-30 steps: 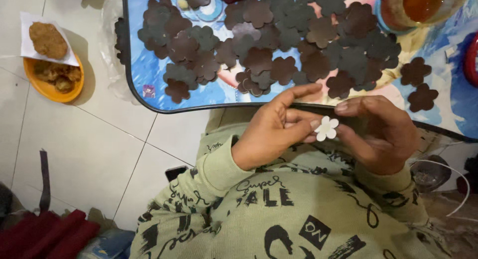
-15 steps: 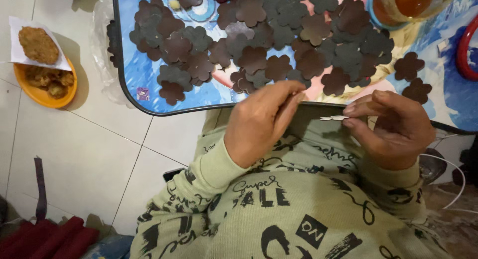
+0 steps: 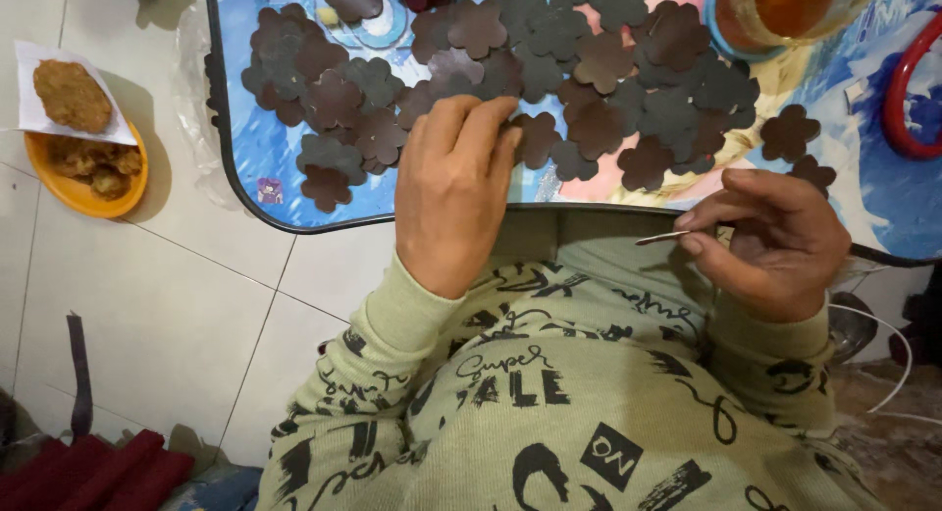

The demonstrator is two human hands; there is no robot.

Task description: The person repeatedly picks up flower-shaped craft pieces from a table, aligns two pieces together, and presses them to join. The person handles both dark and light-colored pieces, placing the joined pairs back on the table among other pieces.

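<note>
Reaching out, my left hand (image 3: 453, 192) lays loose, open fingers on the brown flowers (image 3: 535, 138). My right hand (image 3: 775, 241) pinches a thin white piece (image 3: 659, 238) beside it.

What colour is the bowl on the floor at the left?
Orange bowl, seen in the head view.

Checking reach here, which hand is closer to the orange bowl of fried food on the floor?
Left. The left hand rests on the brown flower cutouts, a tray edge away from the orange bowl; the right hand sits far across, pinching a thin flat piece.

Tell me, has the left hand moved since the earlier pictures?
Yes. The left hand went forward from the lap onto the table, fingertips now on the dark flower cutouts.
</note>
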